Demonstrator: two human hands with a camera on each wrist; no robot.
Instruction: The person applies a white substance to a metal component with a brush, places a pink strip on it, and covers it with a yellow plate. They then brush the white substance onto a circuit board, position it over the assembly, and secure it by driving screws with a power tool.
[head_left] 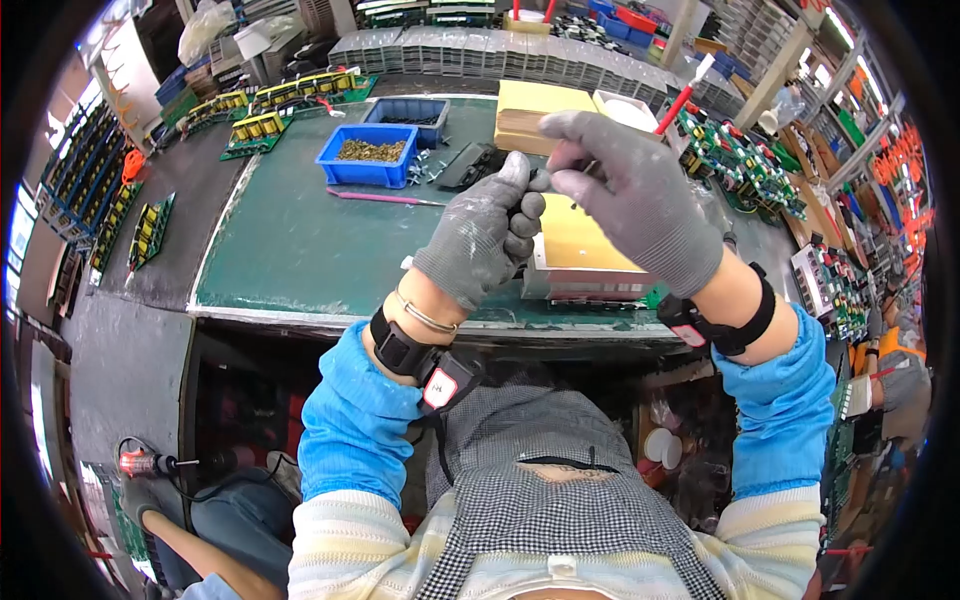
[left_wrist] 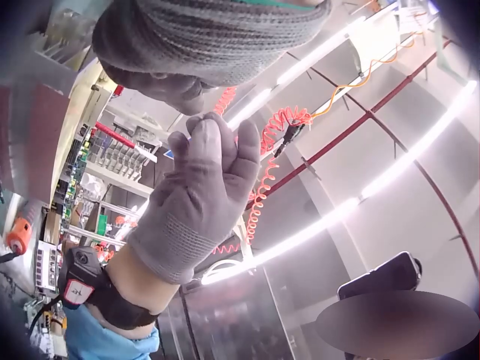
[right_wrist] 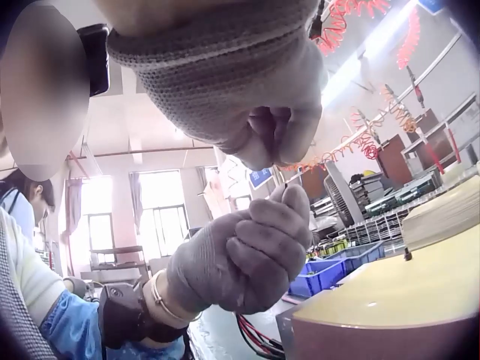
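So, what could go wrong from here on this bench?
The thin purple rod might roll if the grey-gloved left hand brushes it. The grey-gloved right hand could knock the small black piece on the yellow-topped block. A bump might spill the brassy bits from the open blue plastic bin.

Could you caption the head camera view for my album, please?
Left hand and right hand in grey gloves, close together over a green workbench, near a blue plastic bin of small brass-coloured pieces.
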